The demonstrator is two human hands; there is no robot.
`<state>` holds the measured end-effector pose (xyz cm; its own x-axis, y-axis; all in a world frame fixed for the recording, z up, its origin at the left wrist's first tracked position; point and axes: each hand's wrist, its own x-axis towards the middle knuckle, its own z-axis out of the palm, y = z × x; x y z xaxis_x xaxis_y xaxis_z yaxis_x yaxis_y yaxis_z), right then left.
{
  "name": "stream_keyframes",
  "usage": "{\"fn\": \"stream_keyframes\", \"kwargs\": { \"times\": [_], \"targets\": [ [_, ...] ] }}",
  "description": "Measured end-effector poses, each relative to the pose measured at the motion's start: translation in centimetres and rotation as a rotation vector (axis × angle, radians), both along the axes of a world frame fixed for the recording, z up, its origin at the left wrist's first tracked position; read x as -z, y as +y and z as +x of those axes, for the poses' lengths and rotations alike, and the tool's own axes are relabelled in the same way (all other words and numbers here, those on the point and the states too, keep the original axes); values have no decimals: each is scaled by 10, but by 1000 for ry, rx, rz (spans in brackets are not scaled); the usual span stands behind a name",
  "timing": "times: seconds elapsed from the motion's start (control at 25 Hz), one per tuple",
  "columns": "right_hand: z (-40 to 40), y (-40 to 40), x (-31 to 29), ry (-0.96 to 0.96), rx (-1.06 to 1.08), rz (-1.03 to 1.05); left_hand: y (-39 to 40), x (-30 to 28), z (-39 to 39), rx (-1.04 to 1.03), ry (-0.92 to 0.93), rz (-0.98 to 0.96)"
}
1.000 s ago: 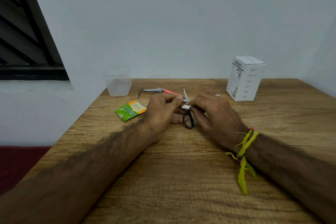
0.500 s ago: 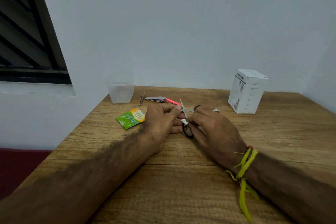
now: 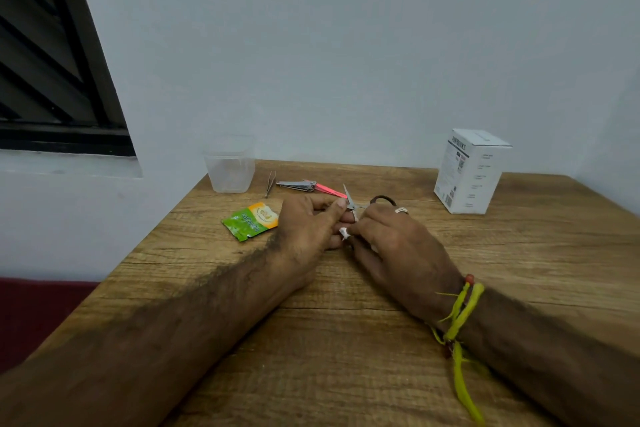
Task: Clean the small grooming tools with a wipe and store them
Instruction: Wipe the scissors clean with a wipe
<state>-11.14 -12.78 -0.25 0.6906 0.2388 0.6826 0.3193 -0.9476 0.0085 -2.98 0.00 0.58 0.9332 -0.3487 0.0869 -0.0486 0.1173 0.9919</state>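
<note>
**Scissors held between both hands over the table**

Both forearms rest on the wooden table. The right hand pinches a white wipe. The left hand closes on the small scissors, blades slightly parted, one tip pointing up and away, a black handle loop toward the right. Beyond lie a green sachet, tweezers, nail clipper, clear container and white box.

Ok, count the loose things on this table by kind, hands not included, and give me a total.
Scissors: 1
Tweezers: 1
Nail clippers: 1
Pink tool: 1
Wipe: 1
Green sachet: 1
Clear container: 1
White box: 1
Total: 8
</note>
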Motion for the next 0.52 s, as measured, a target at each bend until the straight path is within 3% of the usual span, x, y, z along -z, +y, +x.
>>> {"fn": "stream_keyframes", "kwargs": {
  "times": [0.36, 0.52],
  "targets": [
    [-2, -9, -3, 57, -89, 109, -3, -4, -2, -2, 29, -9],
    [-1, -8, -1, 103, -103, 61, -3, -5, 0, -25, 49, -14]
  ]
}}
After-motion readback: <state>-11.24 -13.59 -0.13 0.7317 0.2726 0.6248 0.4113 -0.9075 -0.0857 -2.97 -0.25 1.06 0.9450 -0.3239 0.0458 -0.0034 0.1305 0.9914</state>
